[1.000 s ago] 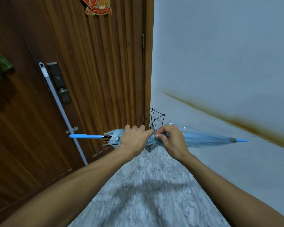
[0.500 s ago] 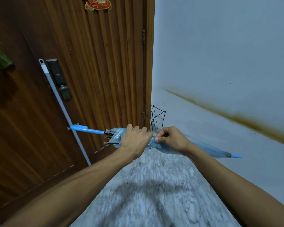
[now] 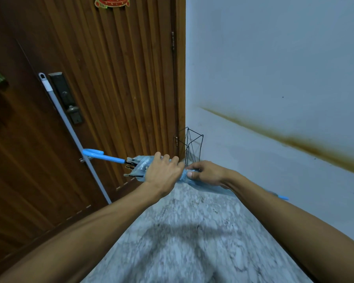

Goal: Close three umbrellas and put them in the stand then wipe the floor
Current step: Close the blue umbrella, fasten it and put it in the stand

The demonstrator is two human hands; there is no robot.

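I hold a folded, clear blue umbrella [image 3: 138,167] across my front, its blue hooked handle up to the left and its blue tip low at the right. My left hand [image 3: 161,172] grips the bunched canopy near the rib ends. My right hand [image 3: 207,173] pinches the canopy just right of it, thumb on top. A black wire umbrella stand [image 3: 192,146] sits in the corner behind my hands, between door and wall; its lower part is hidden.
A wooden door [image 3: 100,88] with a dark lock plate [image 3: 66,97] fills the left. A mop handle [image 3: 74,137] leans against it. The pale wall [image 3: 274,78] on the right has a brown streak. Marbled grey floor [image 3: 192,242] lies below.
The umbrella has tilted: its handle end rose to the left and its tip dropped lower right. Both hands stayed on the canopy, shifting slightly down and closer together.
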